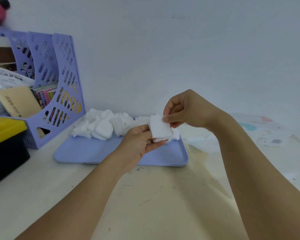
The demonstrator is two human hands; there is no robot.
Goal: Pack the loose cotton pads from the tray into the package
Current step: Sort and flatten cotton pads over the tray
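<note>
A lilac tray (pixel 93 153) lies on the table with a heap of loose white cotton pads (pixel 102 124) along its far edge. Above the tray's right half, my left hand (pixel 139 144) holds a small stack of white pads (pixel 160 129) from below, its fingers curled around the stack. My right hand (pixel 184 110) pinches the stack's upper right corner between thumb and fingers. A clear plastic package (pixel 260 130) with pale printing lies flat on the table to the right of the tray.
A lilac perforated file rack (pixel 62 80) with books and a cream box stands at the back left. A yellow-and-black box (pixel 5 146) sits at the left edge. A wall rises close behind the tray.
</note>
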